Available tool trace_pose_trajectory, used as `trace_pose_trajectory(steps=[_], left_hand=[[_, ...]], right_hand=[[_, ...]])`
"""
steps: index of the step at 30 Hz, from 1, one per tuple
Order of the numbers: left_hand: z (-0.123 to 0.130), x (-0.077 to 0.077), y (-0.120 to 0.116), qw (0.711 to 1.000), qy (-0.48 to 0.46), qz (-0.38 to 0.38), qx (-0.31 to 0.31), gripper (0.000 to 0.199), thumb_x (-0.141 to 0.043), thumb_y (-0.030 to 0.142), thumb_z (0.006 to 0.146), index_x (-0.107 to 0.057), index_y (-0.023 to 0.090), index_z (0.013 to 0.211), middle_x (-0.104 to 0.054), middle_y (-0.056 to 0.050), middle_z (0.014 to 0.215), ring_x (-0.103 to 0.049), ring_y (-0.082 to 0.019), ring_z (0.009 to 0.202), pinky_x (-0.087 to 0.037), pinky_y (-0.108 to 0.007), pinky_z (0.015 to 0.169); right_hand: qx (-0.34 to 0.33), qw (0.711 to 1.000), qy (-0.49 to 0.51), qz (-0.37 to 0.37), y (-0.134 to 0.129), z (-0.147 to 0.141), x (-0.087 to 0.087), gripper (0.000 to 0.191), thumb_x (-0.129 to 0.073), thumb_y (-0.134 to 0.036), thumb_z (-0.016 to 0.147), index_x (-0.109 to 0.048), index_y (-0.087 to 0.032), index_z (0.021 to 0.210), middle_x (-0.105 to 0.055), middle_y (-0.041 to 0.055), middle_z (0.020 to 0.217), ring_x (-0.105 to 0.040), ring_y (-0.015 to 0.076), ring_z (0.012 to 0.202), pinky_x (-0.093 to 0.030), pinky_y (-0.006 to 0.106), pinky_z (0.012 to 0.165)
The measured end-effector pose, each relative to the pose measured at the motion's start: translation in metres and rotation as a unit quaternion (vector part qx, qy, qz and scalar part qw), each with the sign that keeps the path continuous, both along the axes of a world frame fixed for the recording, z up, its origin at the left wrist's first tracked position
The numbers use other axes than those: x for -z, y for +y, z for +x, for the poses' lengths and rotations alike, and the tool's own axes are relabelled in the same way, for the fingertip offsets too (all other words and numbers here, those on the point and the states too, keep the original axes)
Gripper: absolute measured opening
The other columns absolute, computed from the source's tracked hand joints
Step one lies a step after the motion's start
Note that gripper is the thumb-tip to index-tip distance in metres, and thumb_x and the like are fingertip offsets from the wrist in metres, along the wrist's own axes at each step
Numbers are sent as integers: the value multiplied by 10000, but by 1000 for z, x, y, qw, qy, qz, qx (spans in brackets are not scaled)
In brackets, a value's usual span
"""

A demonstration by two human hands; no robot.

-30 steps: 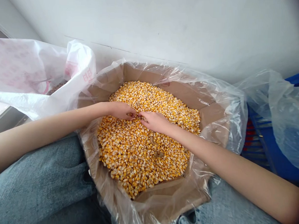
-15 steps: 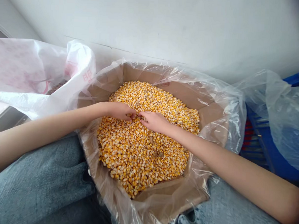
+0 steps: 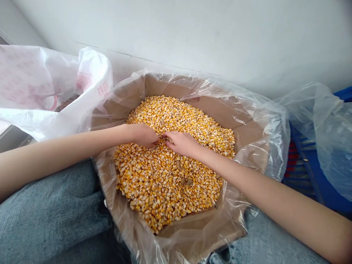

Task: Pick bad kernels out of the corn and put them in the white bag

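Note:
A thick layer of loose yellow-orange dried corn kernels [image 3: 168, 178] fills a cardboard box [image 3: 194, 105] lined with clear plastic [image 3: 260, 128]. A few brown bits lie among the kernels. My left hand [image 3: 145, 135] rests on the kernels near the middle, its fingers curled down. My right hand [image 3: 181, 144] lies close beside it, fingertips almost meeting the left ones. Both sets of fingertips touch the kernels, and whether they pinch anything is hidden.
A white printed woven sack [image 3: 29, 79] stands left of the box, with dark contents [image 3: 67, 102] in its mouth. To the right are a clear plastic bag [image 3: 335, 146] and a blue crate [image 3: 314, 169]. My denim-covered legs [image 3: 43, 223] lie below, and a white wall [image 3: 198, 28] rises behind.
My left hand has shifted slightly down toward me across the kernels. My right hand and the box have barely moved.

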State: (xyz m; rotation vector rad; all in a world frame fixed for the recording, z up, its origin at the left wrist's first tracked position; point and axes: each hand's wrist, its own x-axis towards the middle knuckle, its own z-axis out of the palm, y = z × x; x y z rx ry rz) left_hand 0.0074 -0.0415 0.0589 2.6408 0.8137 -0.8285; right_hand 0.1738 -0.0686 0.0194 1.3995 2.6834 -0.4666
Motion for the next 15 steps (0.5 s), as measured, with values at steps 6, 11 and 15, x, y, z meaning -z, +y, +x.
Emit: trace_pose_trajectory(steps=[6, 11, 15], left_hand=[[-2, -1, 7, 998, -21, -55, 0, 263, -385, 323, 745, -585, 199, 864, -630, -52, 832, -542, -150, 642, -363, -238, 574], [-11, -4, 17, 996, -58, -40, -48, 284, -361, 361, 767, -561, 216, 907, -625, -31, 819, -535, -136, 638, -359, -224, 582], [-8, -6, 10, 995, -54, -71, -36, 283, -398, 358, 750, -545, 225, 951, -623, -24, 879, -547, -139, 691, -368, -222, 611]], right_hand=[[7, 1000, 0, -7, 0, -1, -3, 326, -340, -313, 807, -457, -224, 1098, -552, 37, 1067, -523, 179, 920, -389, 284, 741], [9, 1000, 0, -12, 0, 0, -3, 332, -340, -317, 809, -454, -219, 1104, -552, 42, 1066, -526, 174, 911, -387, 284, 743], [0, 1000, 9, 1, 0, 0, -1, 326, -342, -307, 803, -457, -220, 1096, -557, 36, 1057, -530, 180, 902, -392, 286, 730]])
